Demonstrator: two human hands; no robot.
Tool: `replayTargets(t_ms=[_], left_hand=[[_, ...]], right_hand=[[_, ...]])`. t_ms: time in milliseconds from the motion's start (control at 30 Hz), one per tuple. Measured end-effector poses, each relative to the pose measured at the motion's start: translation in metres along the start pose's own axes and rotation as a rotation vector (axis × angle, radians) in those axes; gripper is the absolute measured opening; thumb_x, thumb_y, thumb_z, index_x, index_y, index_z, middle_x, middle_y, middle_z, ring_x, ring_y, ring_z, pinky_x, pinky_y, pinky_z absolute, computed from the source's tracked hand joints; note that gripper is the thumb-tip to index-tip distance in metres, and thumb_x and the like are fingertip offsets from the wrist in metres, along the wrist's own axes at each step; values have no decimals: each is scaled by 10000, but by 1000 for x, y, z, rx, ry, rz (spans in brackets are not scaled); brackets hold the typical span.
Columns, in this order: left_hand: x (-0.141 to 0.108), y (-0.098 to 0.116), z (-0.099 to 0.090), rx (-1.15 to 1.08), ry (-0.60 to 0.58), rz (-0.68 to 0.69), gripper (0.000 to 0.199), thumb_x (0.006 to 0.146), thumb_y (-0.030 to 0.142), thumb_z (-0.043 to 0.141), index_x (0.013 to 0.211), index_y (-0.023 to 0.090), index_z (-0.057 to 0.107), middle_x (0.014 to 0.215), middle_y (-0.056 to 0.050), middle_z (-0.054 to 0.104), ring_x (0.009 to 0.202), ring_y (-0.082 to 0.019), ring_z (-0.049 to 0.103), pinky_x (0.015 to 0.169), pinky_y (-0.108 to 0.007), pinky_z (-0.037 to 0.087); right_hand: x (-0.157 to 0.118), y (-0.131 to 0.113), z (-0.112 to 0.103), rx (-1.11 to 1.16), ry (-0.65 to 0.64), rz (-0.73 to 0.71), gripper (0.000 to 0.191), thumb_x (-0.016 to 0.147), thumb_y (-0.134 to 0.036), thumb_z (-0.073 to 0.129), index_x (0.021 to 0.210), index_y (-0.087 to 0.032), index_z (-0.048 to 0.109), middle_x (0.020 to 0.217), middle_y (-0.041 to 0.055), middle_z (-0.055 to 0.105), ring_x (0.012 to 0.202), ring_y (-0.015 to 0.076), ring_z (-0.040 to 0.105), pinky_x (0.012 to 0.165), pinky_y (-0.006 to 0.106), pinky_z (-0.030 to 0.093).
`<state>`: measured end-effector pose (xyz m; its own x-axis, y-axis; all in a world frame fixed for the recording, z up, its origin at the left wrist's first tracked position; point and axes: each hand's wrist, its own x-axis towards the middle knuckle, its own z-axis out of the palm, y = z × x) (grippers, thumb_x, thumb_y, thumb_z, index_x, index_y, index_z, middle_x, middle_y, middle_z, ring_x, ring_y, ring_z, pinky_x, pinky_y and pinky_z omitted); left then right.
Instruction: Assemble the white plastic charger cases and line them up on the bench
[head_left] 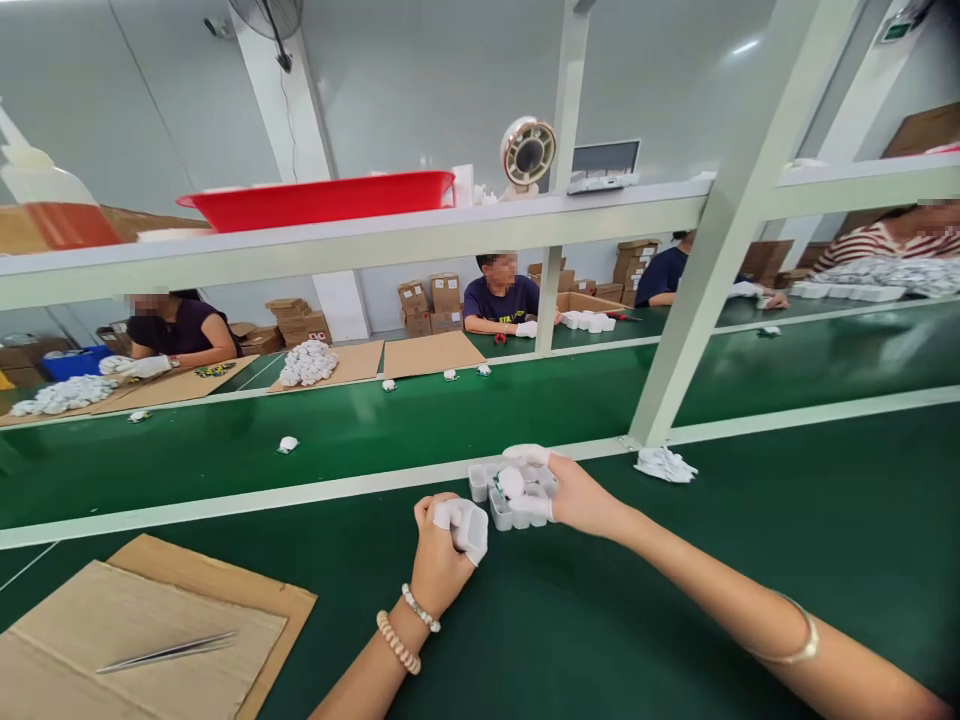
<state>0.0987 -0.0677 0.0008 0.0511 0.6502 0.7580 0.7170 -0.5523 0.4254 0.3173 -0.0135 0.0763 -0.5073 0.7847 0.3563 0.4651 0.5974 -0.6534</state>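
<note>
1. Tweezers [166, 652], lying on flat cardboard [247, 580] at the left of the green bench [360, 620]; long axis nearly crosswise, slanting up to the right.

2. Left hand [442, 545], entering from below, with white coverings on the fingertips that show; thumb and fingers are closed around a white cup [470, 530].

3. White cup, rounded and squarish, at the right side of the left grip, between thumb and fingers, just beside the tray. From where I stand, its pale, squarish end faces right; its long axis cannot be told.

4. White compartment tray [480, 483], on the bench near the pale rail [360, 484]; it runs roughly left to right, compartments facing up, its right part overlapped by the right hand.

5. Round white piece [511, 483] with a green edge, over the tray's left half, domed face toward me, at the fingertip end of the right grip.

6. Right hand [559, 490], reaching in from the right; thumb and fingers stand apart, fingers above and thumb below the round piece. I cannot tell whether they pinch it.

7. Crumpled white cloth [665, 465], beside the foot of the upright post [697, 300].
</note>
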Motion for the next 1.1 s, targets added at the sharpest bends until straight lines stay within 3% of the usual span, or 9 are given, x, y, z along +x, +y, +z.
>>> replayTargets(t_ms=[100,233,333,467,867,1100], left_hand=[[-1,6,-3,74,4,126,259,722,148,584,964,190,500,914,-82,604,838,-228,567,776,-440,450],[0,16,-8,131,13,266,206,743,170,582,940,181,525,861,-61,607,802,-211,595,815,-432,370],[0,21,-10,155,24,288,207,734,187,596,934,179,542,845,-52,607,776,-200,601,806,-407,343],[-2,26,-11,148,26,304,232,709,159,585,935,191,547,831,-34,621,746,-188,601,794,-386,331],[-3,32,-11,176,29,352,176,768,215,597,935,202,543,813,-34,626,732,-189,595,774,-386,316],[-2,32,-11,185,36,362,167,776,186,588,937,194,545,808,-35,639,743,-192,600,781,-392,306]], right_hand=[[-47,-9,8,-19,86,-106,383,766,-367,724,1114,-239,628,1091,70,659,996,242,613,872,395,495],[-76,-14,24,-154,300,-278,361,805,-343,706,1139,-250,608,1056,79,673,998,248,613,864,410,470],[-80,-19,32,-211,387,-373,368,822,-302,697,1167,-243,585,993,77,680,913,226,621,792,383,464],[-81,-23,36,-214,426,-399,346,833,-301,690,1149,-213,578,945,78,678,857,212,613,758,369,450],[-86,-28,46,-315,424,-463,332,820,-231,688,1107,-134,555,889,104,663,794,222,571,709,385,425],[-88,-31,45,-320,429,-428,325,794,-217,714,1070,-125,569,892,112,670,791,231,584,714,389,415]])
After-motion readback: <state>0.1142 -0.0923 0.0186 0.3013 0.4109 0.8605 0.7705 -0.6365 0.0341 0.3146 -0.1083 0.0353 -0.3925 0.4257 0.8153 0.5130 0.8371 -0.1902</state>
